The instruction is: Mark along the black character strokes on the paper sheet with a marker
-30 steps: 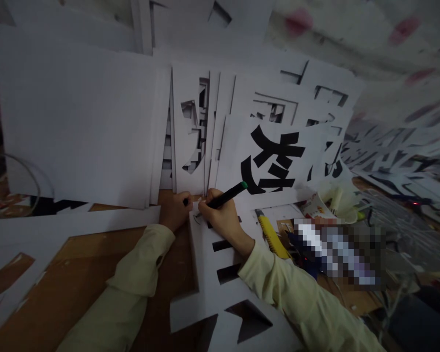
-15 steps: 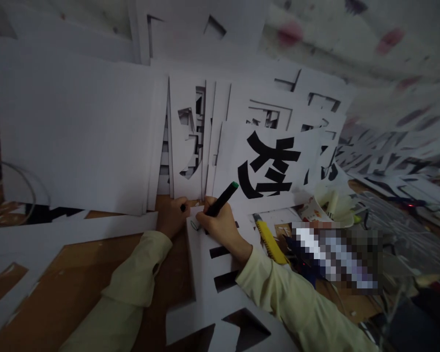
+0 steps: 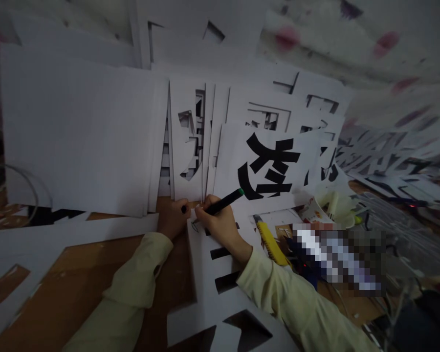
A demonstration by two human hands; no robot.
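Observation:
My right hand point(image 3: 220, 222) is closed around a black marker point(image 3: 225, 201) with a green end, its tip low near a small green mark on a white cut-out sheet point(image 3: 201, 274). Beside that sheet's upper left edge, my left hand point(image 3: 173, 217) is curled round a small black object, perhaps a pen cap, of which only a dark round end shows. Behind my hands leans a white sheet with a bold black character point(image 3: 273, 164).
More white sheets with cut-out shapes point(image 3: 187, 142) and a plain white board point(image 3: 77, 132) stand at the back. To the right lie a yellow cutter point(image 3: 271, 243), a paper cup point(image 3: 313, 210) and clear plastic point(image 3: 399, 234). Another white sheet point(image 3: 33, 249) covers part of the wooden table point(image 3: 84, 274).
The marker is tilted lower, its green end further right and down. More green line shows on the sheet. My left hand stays almost in place.

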